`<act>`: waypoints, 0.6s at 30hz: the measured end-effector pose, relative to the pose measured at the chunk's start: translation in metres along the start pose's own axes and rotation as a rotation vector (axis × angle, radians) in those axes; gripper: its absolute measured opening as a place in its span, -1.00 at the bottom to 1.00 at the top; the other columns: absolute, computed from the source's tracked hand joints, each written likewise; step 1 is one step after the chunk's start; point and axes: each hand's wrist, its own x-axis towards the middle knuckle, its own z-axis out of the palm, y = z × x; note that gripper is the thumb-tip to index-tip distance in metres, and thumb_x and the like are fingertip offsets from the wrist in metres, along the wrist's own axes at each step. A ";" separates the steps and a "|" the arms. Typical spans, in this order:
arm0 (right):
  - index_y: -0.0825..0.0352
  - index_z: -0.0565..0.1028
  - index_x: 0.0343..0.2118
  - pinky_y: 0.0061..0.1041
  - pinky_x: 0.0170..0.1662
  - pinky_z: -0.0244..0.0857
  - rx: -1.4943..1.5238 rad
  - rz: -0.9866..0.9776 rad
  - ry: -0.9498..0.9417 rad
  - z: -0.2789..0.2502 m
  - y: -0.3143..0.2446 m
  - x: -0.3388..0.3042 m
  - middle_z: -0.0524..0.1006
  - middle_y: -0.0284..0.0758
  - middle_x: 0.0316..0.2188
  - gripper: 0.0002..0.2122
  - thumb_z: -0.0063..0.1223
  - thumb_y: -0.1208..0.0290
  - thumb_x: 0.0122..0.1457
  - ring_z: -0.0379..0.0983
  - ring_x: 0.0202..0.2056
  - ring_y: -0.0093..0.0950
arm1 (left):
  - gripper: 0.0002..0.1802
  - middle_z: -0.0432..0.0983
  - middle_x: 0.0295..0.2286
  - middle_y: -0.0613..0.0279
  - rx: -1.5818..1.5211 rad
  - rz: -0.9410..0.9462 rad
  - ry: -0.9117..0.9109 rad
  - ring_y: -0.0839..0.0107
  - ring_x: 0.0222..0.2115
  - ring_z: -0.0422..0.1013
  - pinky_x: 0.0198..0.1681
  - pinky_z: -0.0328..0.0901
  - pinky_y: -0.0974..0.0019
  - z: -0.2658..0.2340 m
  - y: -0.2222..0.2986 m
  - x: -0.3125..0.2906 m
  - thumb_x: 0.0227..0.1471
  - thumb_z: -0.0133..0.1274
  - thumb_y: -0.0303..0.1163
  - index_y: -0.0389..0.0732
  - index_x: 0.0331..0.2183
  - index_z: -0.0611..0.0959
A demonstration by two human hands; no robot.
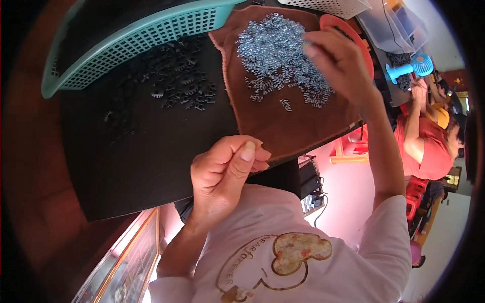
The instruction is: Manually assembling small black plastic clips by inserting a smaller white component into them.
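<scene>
My left hand (225,174) is closed in front of the black table's near edge, thumb pressed to the curled fingers; whatever it may hold is hidden. My right hand (339,63) hovers over the right side of a heap of small shiny metal springs (278,48), beside a red plate (365,50). Its fingers are stretched out and slightly blurred, with nothing visible in them. The springs lie on a brown cloth (303,123), a few strewn toward me. Left of the cloth, small black toothed pieces (187,83), like hair-claw halves, are scattered on the table (151,166).
A teal perforated basket (166,38) stands at the far left, behind the black pieces. A white basket (346,7) and clear plastic bin (391,28) are at the far right, near a blue fan (422,64). Another person in a red shirt (429,146) sits at right.
</scene>
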 end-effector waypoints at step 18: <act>0.39 0.46 -0.48 -0.28 -0.47 0.37 -0.063 -0.449 -0.382 0.140 -0.132 0.095 0.41 -0.25 -0.40 -0.92 0.05 0.49 0.03 0.51 -0.42 -0.28 | -0.74 0.61 -0.41 0.16 0.045 0.001 -0.035 0.51 -0.46 0.52 -0.33 0.44 0.45 -0.010 0.001 -0.005 0.27 -0.03 -0.33 -0.36 -0.24 0.59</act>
